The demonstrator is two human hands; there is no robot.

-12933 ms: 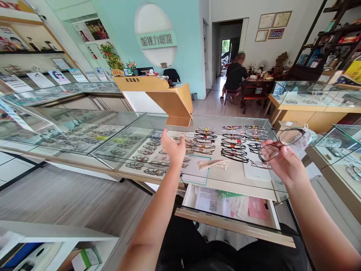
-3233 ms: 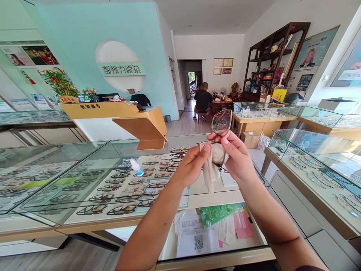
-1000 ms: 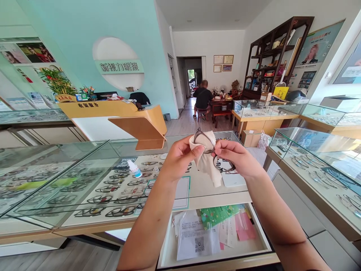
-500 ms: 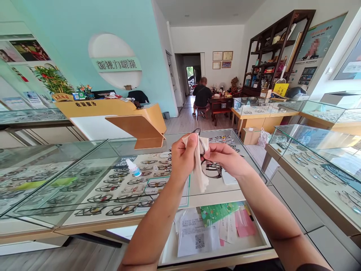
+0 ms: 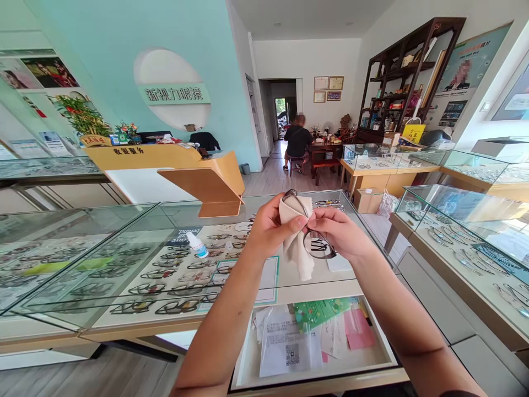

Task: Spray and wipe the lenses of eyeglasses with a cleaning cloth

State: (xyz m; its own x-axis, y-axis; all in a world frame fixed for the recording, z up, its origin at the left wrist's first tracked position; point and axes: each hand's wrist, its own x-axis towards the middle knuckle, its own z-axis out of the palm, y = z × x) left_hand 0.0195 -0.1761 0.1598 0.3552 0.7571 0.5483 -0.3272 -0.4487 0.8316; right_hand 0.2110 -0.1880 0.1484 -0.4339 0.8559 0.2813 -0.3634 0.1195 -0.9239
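Observation:
Both my hands meet above the glass counter (image 5: pixel 124 220). My left hand (image 5: pixel 270 227) pinches a beige cleaning cloth (image 5: pixel 296 248) wrapped over one lens of a pair of dark-framed glasses (image 5: pixel 316 245). My right hand (image 5: pixel 336 231) grips those glasses by the frame beside the other lens, which shows bare below my fingers. The cloth's loose end hangs down between my wrists. Thumbs and fingertips of both hands nearly touch at the bridge.
A small dropper bottle (image 5: pixel 197 245) lies on the counter glass to the left, over rows of displayed frames (image 5: pixel 165 273). An open drawer (image 5: pixel 314 336) of papers sits below my arms. More glass cases (image 5: pixel 467 220) stand right. A person (image 5: pixel 296 143) sits at a far table.
Over the last second my left hand has kept rubbing the cloth over the lens, turning the frame from edge-on back to flatter. Earlier, my right hand held the glasses alone.

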